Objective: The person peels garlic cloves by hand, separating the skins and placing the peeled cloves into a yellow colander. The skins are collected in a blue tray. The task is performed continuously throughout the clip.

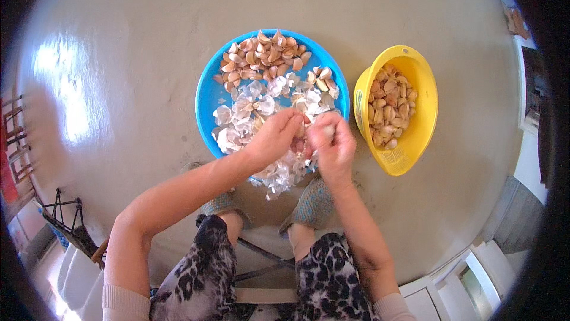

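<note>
Over the near part of a round blue plastic basin [202, 111], my two hands meet. My left hand [280, 131] has its fingers curled around a piece of garlic, mostly hidden by the fingers. Just right of it, blurred, my right hand [336, 143] is closed on a pale piece of garlic [328, 131]. Unpeeled garlic cloves [262, 56] are heaped at the basin's far side. A few more cloves [323, 81] lie at its right. White papery garlic skins [242, 107] cover the middle and near part, beneath and around my hands.
Right of the basin, a yellow plastic basket [421, 129] holds many garlic cloves [389, 107]. Both stand on a smooth grey floor [147, 53]. My feet in knitted slippers [314, 205] are close to the basin's near rim. A dark folding frame [67, 218] stands at the left.
</note>
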A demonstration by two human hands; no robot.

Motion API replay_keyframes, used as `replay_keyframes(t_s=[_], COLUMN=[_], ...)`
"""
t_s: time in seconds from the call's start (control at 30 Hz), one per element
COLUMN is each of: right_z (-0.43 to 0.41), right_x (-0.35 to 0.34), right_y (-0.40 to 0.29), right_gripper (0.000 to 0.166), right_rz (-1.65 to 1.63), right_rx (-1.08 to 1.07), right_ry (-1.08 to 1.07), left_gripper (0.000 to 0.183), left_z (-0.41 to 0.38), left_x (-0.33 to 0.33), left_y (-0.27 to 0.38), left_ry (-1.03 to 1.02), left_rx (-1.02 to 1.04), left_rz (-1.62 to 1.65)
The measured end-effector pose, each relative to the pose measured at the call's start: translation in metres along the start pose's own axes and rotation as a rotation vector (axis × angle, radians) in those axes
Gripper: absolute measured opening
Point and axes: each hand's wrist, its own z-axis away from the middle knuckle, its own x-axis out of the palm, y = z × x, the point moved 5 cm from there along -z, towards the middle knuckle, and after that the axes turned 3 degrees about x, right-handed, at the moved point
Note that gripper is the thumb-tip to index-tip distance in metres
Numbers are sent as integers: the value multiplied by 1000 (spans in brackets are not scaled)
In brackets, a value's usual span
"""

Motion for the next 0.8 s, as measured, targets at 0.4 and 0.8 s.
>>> replay_keyframes(t_s=[0.4,0.8], right_z=[3,6], right_x=[-34,-28], right_y=[25,12], right_gripper=[10,37], right_rz=[-214,-430], right_rx=[256,285], right_ry=[204,50], left_gripper=[28,31], left_z=[-89,-50], left_x=[-1,-18], left_y=[-2,13], left_ry=[104,163], left_rx=[221,194], left_rz=[-426,-238])
